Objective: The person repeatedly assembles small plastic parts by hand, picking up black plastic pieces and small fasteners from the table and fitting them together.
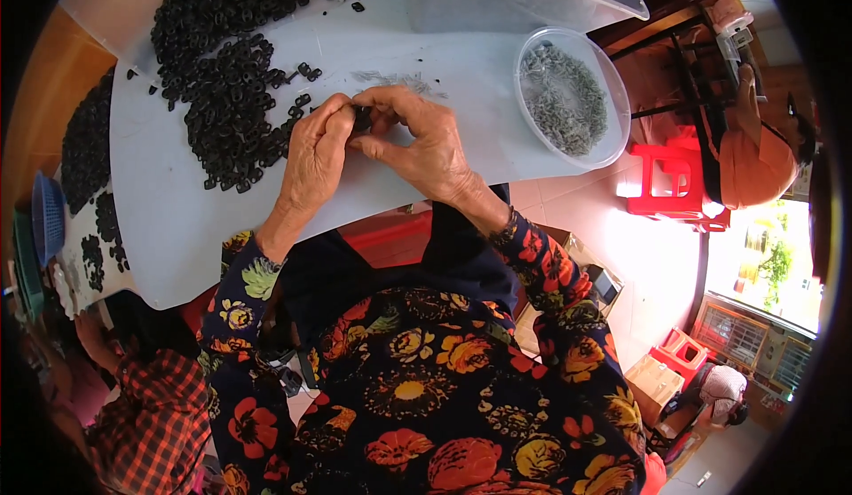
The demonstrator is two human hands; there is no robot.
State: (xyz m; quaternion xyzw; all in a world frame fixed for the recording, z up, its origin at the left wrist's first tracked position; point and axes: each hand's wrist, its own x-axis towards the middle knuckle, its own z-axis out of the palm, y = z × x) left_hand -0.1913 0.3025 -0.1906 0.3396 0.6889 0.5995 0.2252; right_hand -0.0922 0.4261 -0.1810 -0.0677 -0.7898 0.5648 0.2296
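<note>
Above the near part of the white tabletop (164,229), my two hands meet around a small black plastic part (362,120). My left hand (318,151) pinches it from the left, its fingers bent and pressed together. From the other side my right hand (424,138) closes on the same part with thumb and forefinger; the fingers partly hide it. Just left of my hands spreads a heap of small black plastic parts (232,109), some with holes through them. Beyond my fingers lies a loose scatter of thin grey metal pieces (399,79), too fine to name.
A round clear tub (623,127) of similar grey metal pieces (568,105) stands at the right table edge. A clear plastic bin (470,11) with black parts stands at the back. Red stools (666,176) are on the right. Other people sit nearby, one in a checked shirt (160,415).
</note>
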